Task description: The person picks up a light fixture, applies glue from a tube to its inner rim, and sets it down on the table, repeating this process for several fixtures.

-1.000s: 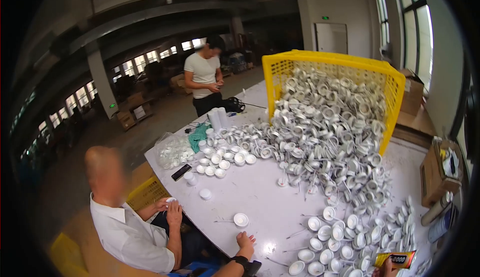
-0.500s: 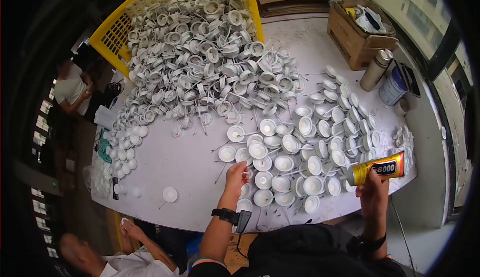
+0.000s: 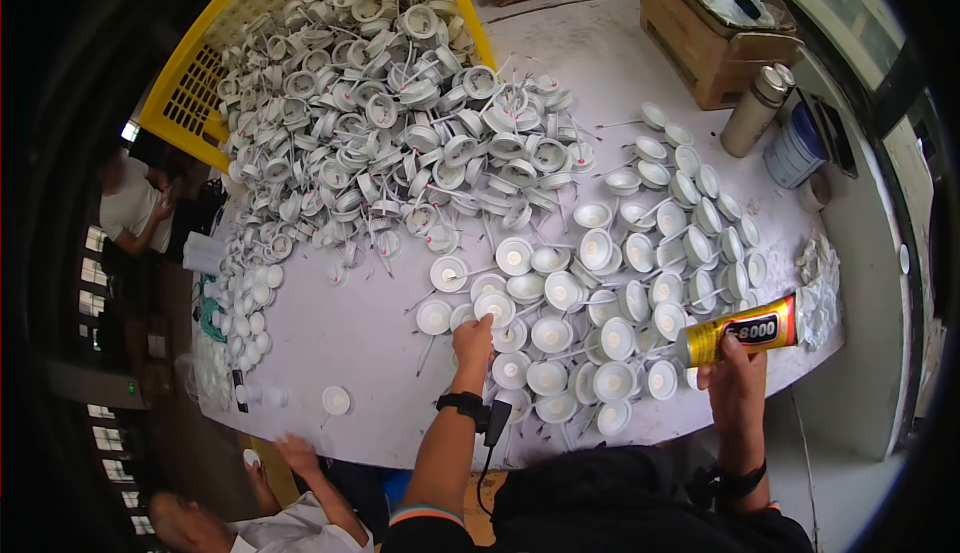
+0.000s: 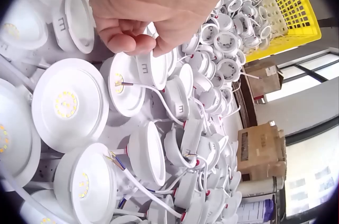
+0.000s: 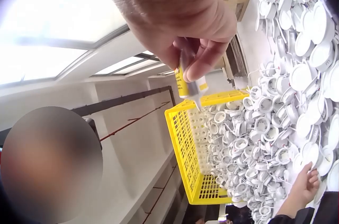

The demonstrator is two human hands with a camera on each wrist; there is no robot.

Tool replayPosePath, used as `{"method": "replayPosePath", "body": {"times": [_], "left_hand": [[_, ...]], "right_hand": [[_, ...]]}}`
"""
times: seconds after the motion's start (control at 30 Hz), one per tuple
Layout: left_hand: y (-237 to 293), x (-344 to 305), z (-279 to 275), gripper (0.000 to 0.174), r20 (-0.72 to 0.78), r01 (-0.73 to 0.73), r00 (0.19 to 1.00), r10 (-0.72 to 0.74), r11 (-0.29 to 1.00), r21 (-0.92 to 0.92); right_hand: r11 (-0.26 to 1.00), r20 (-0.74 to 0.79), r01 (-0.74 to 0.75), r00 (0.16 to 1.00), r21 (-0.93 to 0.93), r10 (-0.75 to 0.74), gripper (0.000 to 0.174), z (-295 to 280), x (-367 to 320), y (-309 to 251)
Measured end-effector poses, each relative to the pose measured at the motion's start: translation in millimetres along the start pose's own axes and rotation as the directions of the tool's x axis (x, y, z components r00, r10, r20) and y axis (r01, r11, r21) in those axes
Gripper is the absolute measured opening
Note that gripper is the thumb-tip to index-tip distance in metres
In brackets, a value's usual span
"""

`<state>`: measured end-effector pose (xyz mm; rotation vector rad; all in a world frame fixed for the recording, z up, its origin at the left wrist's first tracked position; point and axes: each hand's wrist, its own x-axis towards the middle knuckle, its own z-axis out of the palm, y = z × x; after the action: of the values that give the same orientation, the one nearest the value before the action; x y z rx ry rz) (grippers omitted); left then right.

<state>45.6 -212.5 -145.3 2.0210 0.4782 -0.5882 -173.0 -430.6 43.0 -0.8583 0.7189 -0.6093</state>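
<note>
My left hand (image 3: 474, 345) reaches into the rows of white round LED downlights at the near middle of the table. Its thumb and fingertips pinch the rim of one downlight (image 4: 152, 70), partly hidden under the fingers in the left wrist view. Other downlights (image 4: 70, 105) crowd round it, faces up or tilted, with yellow LED dots and thin cables. On the right, my right hand (image 3: 738, 385) grips a yellow and black glue tube (image 3: 745, 331) marked 8000, held above the near right edge of the table. Its narrow nozzle (image 5: 197, 101) shows in the right wrist view.
A tipped yellow crate (image 3: 185, 103) spills a heap of white lamp housings (image 3: 370, 143) over the back left. At the right stand a cardboard box (image 3: 700, 38), a metal flask (image 3: 755, 113) and a tub (image 3: 797, 148). A seated person (image 3: 285, 523) works at the near left.
The head view has swung from the left side to the downlight rows. My left hand has moved onto a downlight; the right still holds the tube. The seated person's hands have parted.
</note>
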Motion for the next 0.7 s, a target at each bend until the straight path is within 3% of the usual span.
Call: {"method": "replayPosePath", "body": {"times": [0.23,0.33,0.4,0.47,0.53,0.67,0.7], "left_hand": [[3.8,-9.1,-15.3,0.016,0.029,0.020,0.999,-0.016,0.992,-0.125],[6.2,-23.0,-34.6,0.018,0.091,-0.042,0.994,0.059,0.983,-0.177],[18.4,-55.9,-48.3,0.024,0.173,-0.012,0.983,0.068,0.952,-0.305],[25.8,-92.7,-66.8,0.031,0.467,0.172,0.871,0.151,0.797,-0.579],[26.1,-123.1,-82.0,0.036,0.569,0.300,0.808,0.151,0.726,-0.619],[38.4,-179.6,-100.0,0.043,0.668,0.312,0.694,0.270,0.723,-0.616],[39.8,-187.2,-101.2,0.047,0.699,0.305,0.610,0.374,0.703,-0.642]], "right_hand": [[1.000,-0.020,0.016,1.000,0.011,-0.015,0.020,-2.5,-10.5,-3.7],[0.999,0.028,0.035,0.999,0.018,-0.035,0.019,-8.2,-19.9,-4.7],[0.999,0.060,0.049,0.997,0.015,-0.050,0.019,-9.4,-27.2,-7.2],[0.999,0.059,0.038,0.998,0.008,-0.038,0.020,-7.1,-36.1,-11.3],[0.999,0.081,0.045,0.996,-0.004,-0.045,0.022,-1.0,-43.9,-14.7],[0.997,0.172,0.064,0.984,-0.045,-0.056,0.027,16.9,-59.0,-16.2],[0.996,0.220,0.066,0.974,-0.054,-0.052,0.029,18.4,-61.6,-15.0]]}}
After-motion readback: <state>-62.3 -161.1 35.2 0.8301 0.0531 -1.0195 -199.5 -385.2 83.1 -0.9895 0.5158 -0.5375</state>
